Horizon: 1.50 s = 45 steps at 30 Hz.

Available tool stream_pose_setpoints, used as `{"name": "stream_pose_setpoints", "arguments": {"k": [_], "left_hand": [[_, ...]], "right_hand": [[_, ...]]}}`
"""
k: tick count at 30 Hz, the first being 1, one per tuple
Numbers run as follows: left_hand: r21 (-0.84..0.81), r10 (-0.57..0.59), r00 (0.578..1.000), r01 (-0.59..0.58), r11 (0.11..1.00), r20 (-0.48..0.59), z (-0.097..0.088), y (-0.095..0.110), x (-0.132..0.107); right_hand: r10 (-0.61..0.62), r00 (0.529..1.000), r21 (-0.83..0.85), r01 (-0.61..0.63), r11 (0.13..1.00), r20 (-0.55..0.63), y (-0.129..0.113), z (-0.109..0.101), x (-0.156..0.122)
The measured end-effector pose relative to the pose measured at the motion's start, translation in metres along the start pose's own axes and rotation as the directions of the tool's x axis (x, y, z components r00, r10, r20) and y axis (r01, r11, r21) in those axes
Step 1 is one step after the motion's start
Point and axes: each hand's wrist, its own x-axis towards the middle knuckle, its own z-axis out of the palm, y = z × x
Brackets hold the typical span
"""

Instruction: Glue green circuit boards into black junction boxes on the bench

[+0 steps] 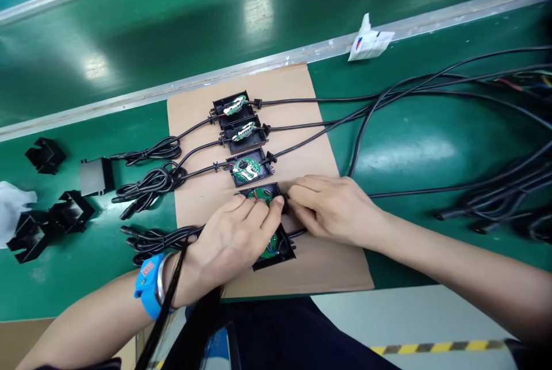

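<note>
Several open black plastic boxes with green circuit boards inside lie in a row on a brown cardboard sheet. My left hand rests over the fourth box, its fingers curled and pressed onto the green board. My right hand pinches at that box's right side, where a black cable enters. A fifth box lies just below, partly hidden under my left hand. The three boxes further up, such as the third box, each have a cable on both sides. A blue wrist strap is on my left wrist.
Coiled black cables lie left of the cardboard; long cables run off to the right. Loose black housings and a black lid sit at the far left. A white packet lies on the metal rail of the green belt.
</note>
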Motion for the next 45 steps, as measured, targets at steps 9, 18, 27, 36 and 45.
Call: {"name": "stream_pose_setpoints", "arguments": {"k": [9, 18, 27, 36, 45], "left_hand": [[-0.019, 0.011, 1.0, -0.011, 1.0, 0.018, 0.002, -0.001, 0.006], [0.041, 0.056, 0.997, -0.058, 0.997, 0.051, 0.002, 0.0, 0.0], [0.231, 0.061, 0.966, -0.121, 0.965, 0.25, -0.013, 0.021, 0.003], [-0.108, -0.076, 0.996, 0.08, 0.991, 0.038, -0.018, -0.016, -0.012], [-0.198, -0.426, 0.905, 0.415, 0.888, -0.015, -0.001, -0.071, -0.018]], "right_hand": [[0.026, 0.988, -0.022, -0.023, 0.999, 0.154, 0.001, -0.011, 0.008], [0.126, 0.987, 0.279, -0.148, 0.949, 0.094, 0.007, -0.006, 0.004], [-0.033, 0.996, 0.24, 0.052, 0.969, -0.084, -0.001, 0.011, -0.008], [-0.049, 0.999, 0.261, 0.042, 0.964, 0.018, 0.026, -0.018, 0.026], [0.022, 0.985, 0.135, 0.002, 0.991, -0.17, 0.044, -0.002, 0.032]]}}
